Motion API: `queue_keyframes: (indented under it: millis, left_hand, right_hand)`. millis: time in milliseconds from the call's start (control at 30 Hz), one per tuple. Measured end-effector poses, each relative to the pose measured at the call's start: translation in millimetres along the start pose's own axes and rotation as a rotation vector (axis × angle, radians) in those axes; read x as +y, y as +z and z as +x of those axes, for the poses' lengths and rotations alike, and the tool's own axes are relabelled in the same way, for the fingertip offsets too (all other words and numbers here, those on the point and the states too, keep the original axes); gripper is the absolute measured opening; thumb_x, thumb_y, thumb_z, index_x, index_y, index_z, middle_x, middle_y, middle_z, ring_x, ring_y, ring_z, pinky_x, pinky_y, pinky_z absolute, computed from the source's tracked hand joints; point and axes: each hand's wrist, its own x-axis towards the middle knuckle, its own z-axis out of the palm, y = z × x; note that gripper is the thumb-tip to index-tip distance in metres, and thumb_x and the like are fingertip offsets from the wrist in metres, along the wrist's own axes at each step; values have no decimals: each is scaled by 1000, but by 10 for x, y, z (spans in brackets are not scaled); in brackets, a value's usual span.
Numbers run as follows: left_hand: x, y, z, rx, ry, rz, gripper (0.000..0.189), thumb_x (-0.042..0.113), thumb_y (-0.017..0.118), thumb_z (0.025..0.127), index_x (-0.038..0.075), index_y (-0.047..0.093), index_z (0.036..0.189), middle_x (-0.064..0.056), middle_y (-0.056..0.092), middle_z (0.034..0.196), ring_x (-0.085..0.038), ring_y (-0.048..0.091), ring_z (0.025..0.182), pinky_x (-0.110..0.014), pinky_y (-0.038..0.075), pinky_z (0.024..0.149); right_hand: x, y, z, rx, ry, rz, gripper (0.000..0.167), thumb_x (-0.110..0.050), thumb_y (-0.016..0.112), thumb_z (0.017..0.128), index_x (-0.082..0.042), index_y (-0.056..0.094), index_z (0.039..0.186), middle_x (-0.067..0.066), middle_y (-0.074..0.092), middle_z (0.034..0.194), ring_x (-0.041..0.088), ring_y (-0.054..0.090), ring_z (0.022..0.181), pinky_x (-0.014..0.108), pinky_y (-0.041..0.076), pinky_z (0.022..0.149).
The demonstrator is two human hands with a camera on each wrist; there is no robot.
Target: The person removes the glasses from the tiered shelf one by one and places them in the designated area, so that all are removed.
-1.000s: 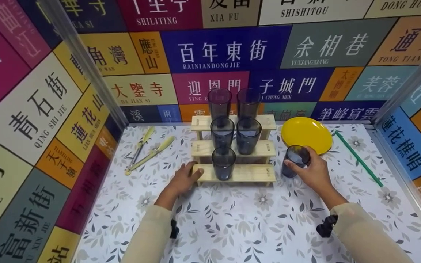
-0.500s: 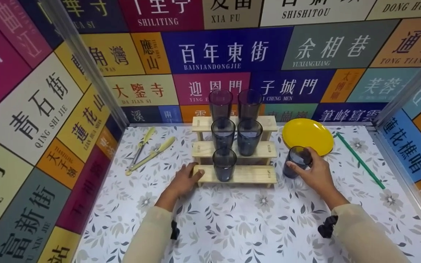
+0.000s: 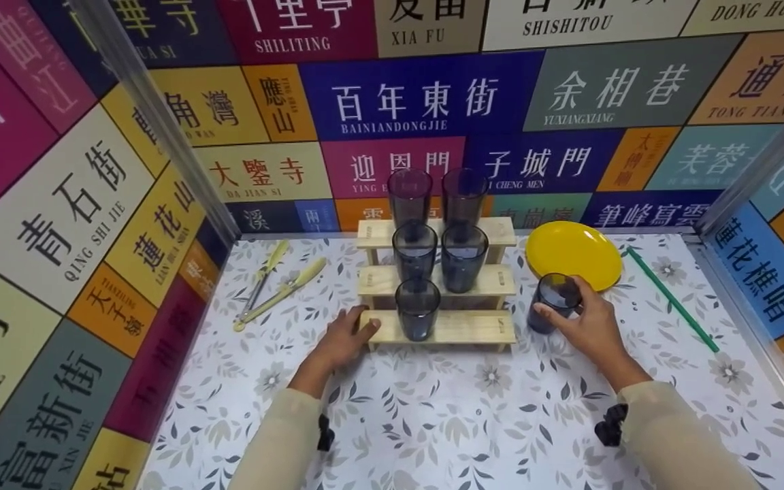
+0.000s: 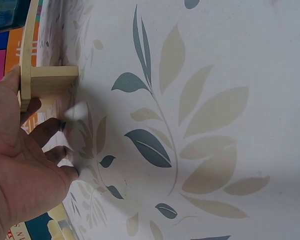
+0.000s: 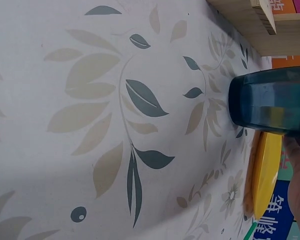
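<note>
A three-step wooden stand (image 3: 467, 328) holds several dark tinted glasses. Two glasses are on the top step, two on the middle one, and a single glass (image 3: 418, 312) is on the lowest. My left hand (image 3: 343, 338) grips the left end of the lowest step; in the left wrist view its thumb lies on the board and a finger curls around the end. To the right of the stand, my right hand (image 3: 591, 320) holds another tinted glass (image 3: 546, 314) upright by its side, thumb in front. The right wrist view shows this glass (image 5: 265, 100) at the tabletop, with little of the hand visible.
A yellow plate (image 3: 572, 252) lies behind the held glass. Right of it is a green straw-like stick (image 3: 671, 299). Yellow-handled tongs (image 3: 290, 289) lie spread at the left. Sign-printed walls (image 3: 426, 95) border the floral tabletop (image 3: 433, 429).
</note>
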Motion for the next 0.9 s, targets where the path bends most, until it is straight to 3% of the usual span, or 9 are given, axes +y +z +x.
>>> queue_keyframes:
  millis: [233,600,900]
  left_hand:
    - [-26,-13,-26,9,21,-8,64,58,52,114,23,46,167,-30,22,181,-55,15,169,-77,25,130]
    - [-39,19,-2,10,2,-5,67,63,51,113,25,45,168,-24,25,182,-49,15,172,-74,22,133]
    - [6,26,7,14,23,-1,67,62,51,113,23,45,168,-29,21,182,-54,17,169,-75,24,131]
  right_hand:
    - [-7,44,-24,-9,-4,-19,99,-56,87,94,-1,43,165,32,56,159,51,60,141,69,50,116]
    - [7,32,-8,-11,-5,-8,99,-54,87,94,0,43,164,33,56,159,51,59,141,68,50,117]
    - [0,-35,0,-8,-3,10,96,-51,89,93,1,45,162,33,59,156,52,60,140,69,50,115]
